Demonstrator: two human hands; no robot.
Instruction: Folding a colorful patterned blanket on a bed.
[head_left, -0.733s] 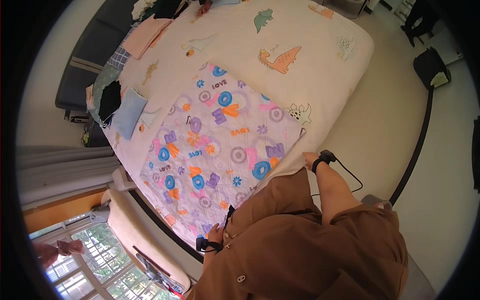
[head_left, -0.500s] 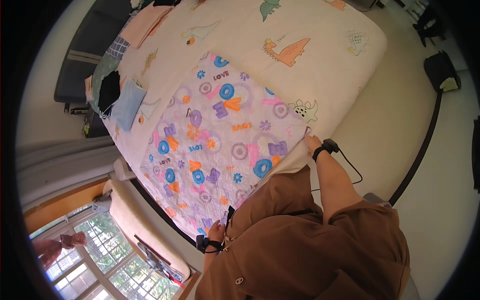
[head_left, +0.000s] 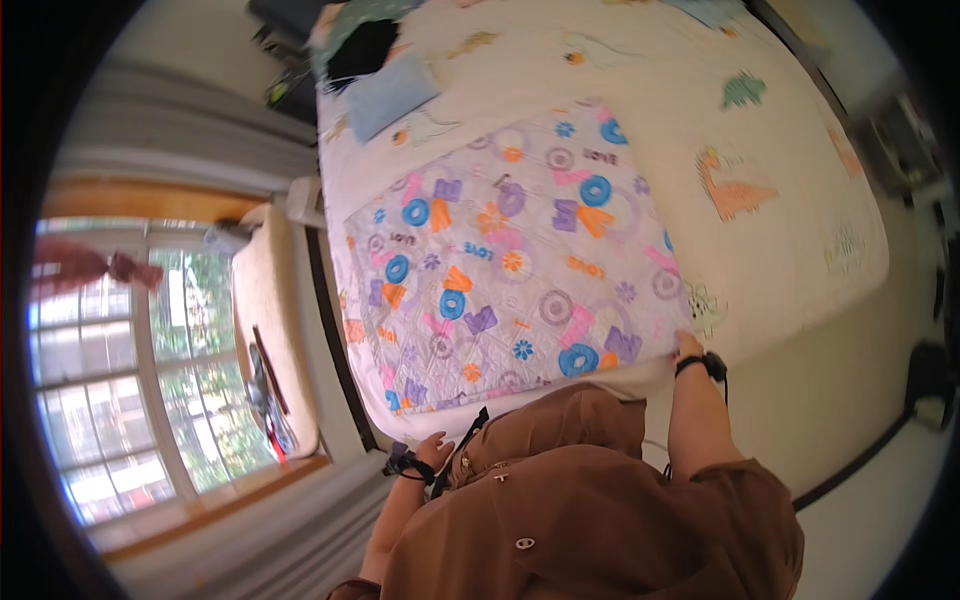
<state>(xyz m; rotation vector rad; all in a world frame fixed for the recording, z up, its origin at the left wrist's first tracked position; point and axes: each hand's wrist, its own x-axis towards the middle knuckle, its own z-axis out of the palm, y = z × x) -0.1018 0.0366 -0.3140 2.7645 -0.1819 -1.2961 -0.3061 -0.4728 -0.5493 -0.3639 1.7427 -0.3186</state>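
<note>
1. Head view: a quilted cover (head_left: 545, 270), printed with purple, orange and blue letters and flowers, is spread on the near part of a bed (head_left: 800, 150), toward its left side.
2. The cover's near right corner is touched by the right hand (head_left: 687, 345); whether the cloth is pinched cannot be told.
3. The left hand (head_left: 433, 450) is held apart from the cover, just off its near left corner, with the fingers loosely spread.
4. A dark strap with a small device is worn on each wrist.
5. Beyond the cover, at the far left of the bed, a light blue cloth (head_left: 392, 95) is laid beside a black cloth (head_left: 365, 50).
6. The pale sheet is patterned with dinosaurs, seen at the far side and to the right.
7. At the left, a window (head_left: 100, 410) is framed in part by grey curtains (head_left: 190, 120).
8. Brown clothing (head_left: 610, 490) is worn by the person.
</note>
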